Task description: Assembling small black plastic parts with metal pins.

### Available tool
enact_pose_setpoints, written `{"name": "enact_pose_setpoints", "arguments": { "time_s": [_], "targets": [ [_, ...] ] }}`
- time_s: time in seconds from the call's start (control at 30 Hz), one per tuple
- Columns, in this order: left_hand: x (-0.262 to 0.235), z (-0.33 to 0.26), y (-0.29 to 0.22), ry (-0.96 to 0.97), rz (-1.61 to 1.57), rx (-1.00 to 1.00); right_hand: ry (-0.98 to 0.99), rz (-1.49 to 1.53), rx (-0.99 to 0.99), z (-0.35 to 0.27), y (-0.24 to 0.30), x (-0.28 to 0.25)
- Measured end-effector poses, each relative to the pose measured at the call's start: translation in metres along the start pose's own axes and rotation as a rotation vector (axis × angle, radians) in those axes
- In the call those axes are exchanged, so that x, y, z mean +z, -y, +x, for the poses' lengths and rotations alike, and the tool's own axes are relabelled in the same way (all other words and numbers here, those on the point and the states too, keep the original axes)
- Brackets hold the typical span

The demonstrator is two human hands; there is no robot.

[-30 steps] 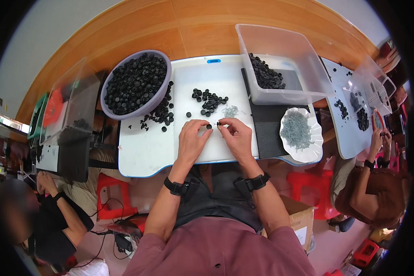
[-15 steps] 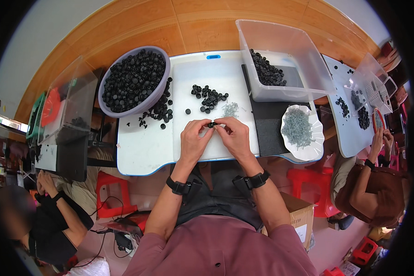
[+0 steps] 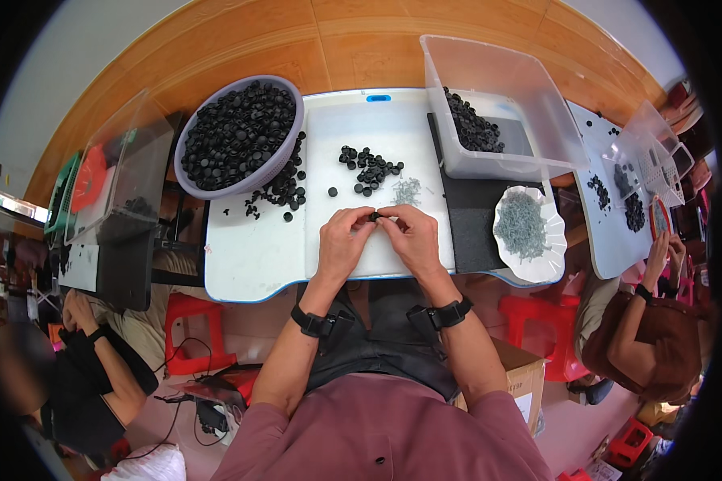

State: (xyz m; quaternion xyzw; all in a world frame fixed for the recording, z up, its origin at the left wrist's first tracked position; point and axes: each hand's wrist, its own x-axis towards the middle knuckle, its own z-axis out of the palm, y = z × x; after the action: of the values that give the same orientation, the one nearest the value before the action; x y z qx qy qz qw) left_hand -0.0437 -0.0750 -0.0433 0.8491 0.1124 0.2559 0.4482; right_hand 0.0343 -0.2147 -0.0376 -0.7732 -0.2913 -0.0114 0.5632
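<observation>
My left hand and my right hand meet fingertip to fingertip over the white table, pinching one small black round cap between them. Just beyond the fingers lies a loose pile of black caps and a small heap of thin grey metal pins. Whether a pin is in my fingers is hidden.
A lilac bowl full of black caps stands at the back left, with spilled caps beside it. A clear plastic bin holds caps at the back right. A white scalloped dish of pins sits right. Other people work at both sides.
Both hands have stayed together at the table's middle, fingers shifting slightly around the cap. The head view has moved a little.
</observation>
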Motion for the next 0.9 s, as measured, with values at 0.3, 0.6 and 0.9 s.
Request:
{"name": "enact_pose_setpoints", "arguments": {
  "time_s": [0.3, 0.6, 0.9],
  "targets": [
    [-0.0018, 0.0013, 0.0000, 0.041, -0.067, -0.067, 0.012, 0.063, -0.023, 0.0013, -0.0037, -0.0005],
    [-0.0007, 0.0017, 0.0020, 0.039, -0.112, -0.091, 0.032, 0.152, 0.185, 0.0004, -0.0050, -0.0001],
    [-0.0023, -0.0001, 0.0026, 0.047, -0.150, -0.123, 0.019, 0.196, 0.113, -0.0003, -0.0065, 0.0015]
  ]
}}
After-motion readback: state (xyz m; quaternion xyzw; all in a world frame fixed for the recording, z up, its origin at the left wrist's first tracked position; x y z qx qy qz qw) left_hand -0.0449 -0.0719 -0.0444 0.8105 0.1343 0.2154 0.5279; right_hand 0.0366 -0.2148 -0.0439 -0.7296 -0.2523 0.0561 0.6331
